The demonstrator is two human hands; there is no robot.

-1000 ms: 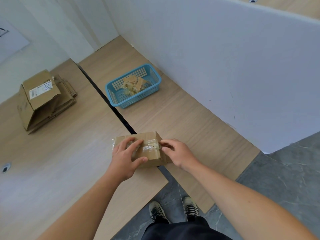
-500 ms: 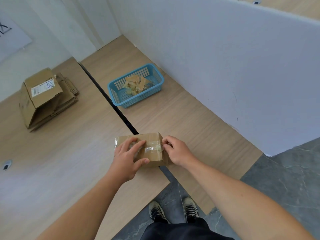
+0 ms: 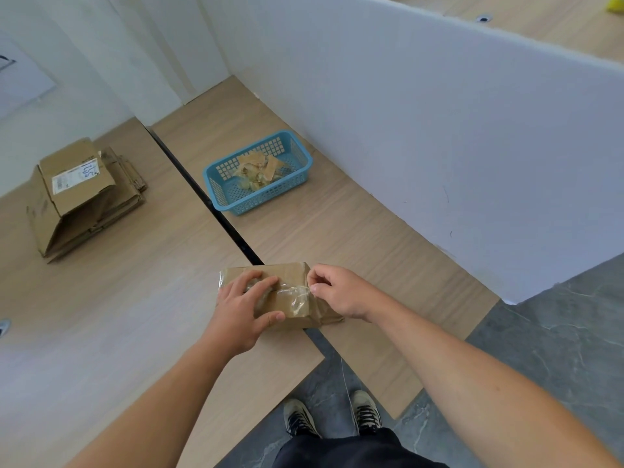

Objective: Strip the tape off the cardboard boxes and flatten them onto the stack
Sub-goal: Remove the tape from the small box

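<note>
At the near edge of the table (image 3: 135, 298), straddling the dark seam between its two tops, sits a small cardboard box (image 3: 290, 274), closed and bound with clear tape (image 3: 299, 304). The left hand (image 3: 239, 309) holds it down: bent fingers (image 3: 261, 287) lie over the top and the thumb is set against the near upper edge, so the box is clamped in place. The right hand (image 3: 341, 292) is at the box's right end, curled, with thumb and forefinger pinched together on what looks like a lifted edge of the tape; how much has come free is too fine to tell.

I judge the step in hand to be the stripping of the tape from this box, only just begun, since glossy strips cover the top and right end. The next move calls for a steady pull along the strip while the left hand keeps the box from sliding, with the peeled piece going into the blue basket (image 3: 216, 184) in the middle of the right-hand top, where tape scraps (image 3: 260, 167) lie. Flattening follows, and the stack of flattened boxes (image 3: 84, 204) waits near the table's far left corner, well apart.
</note>
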